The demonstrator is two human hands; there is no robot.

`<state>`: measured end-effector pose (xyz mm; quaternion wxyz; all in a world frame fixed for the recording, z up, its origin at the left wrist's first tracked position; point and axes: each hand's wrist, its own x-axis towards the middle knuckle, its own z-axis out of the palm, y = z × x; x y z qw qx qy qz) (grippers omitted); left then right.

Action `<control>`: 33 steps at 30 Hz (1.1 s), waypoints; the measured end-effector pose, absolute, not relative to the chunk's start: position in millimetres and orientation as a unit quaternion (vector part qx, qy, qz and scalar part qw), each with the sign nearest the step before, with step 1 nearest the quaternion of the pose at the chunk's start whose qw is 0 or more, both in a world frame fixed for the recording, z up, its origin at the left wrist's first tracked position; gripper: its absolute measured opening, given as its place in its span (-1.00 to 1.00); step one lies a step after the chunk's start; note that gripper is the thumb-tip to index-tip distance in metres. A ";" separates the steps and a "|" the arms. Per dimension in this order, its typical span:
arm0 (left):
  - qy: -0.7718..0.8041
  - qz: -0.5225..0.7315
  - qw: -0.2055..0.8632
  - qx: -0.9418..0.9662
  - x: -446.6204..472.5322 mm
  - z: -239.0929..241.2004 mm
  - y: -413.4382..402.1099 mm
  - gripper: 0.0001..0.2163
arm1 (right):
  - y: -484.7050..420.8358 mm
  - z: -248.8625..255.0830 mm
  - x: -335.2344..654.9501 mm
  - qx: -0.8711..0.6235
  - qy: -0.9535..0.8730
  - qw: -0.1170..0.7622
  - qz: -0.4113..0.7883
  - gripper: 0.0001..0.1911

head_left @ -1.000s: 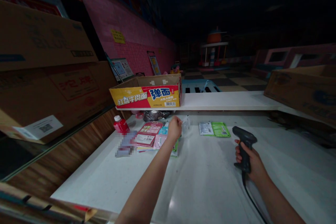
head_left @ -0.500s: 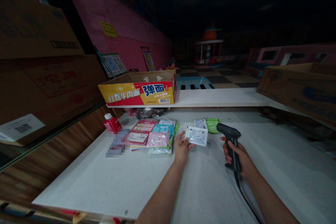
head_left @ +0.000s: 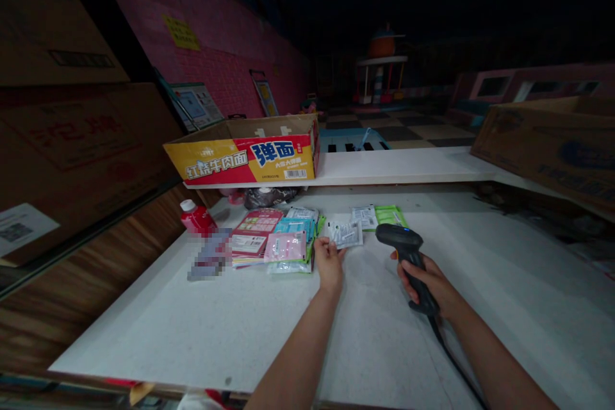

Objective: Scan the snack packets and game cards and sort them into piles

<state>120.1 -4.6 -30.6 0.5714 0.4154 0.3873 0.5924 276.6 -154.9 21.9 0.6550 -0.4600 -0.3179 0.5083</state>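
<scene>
My left hand [head_left: 329, 262] pinches the near corner of a small clear-and-white packet [head_left: 346, 233] that is tilted just above the white counter [head_left: 269, 327]. My right hand [head_left: 430, 282] grips the handle of a black barcode scanner [head_left: 406, 253], whose head points left at the packet with a small blue light on top. Just left of my left hand lies a pile of flat packets [head_left: 281, 237] in pink, blue and red. Two more sachets, one white and one green [head_left: 377, 216], lie behind the held packet.
A yellow-and-red noodle carton [head_left: 250, 155] sits on a raised white shelf [head_left: 408, 170]. A red bottle [head_left: 196, 218] stands at the counter's left. Brown cardboard boxes [head_left: 72, 128] stack at the left, and another box [head_left: 552, 141] rests at the right. The scanner cable [head_left: 456, 365] trails toward me.
My left hand took a white packet from the pile and brought it toward the scanner; it now holds it lower and more tilted. The scanner has swung left toward the packet.
</scene>
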 end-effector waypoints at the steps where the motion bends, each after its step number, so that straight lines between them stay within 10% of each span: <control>1: 0.387 0.596 0.571 0.411 120.4 -30.8 -4.3 -0.72 | -155.3 21.8 277.6 -0.460 -0.319 0.653 0.510 -0.61; 33: 0.366 0.565 0.633 0.382 118.1 -5.6 -9.2 -0.54 | -148.1 9.8 317.0 -0.380 -0.144 0.780 0.475 -0.58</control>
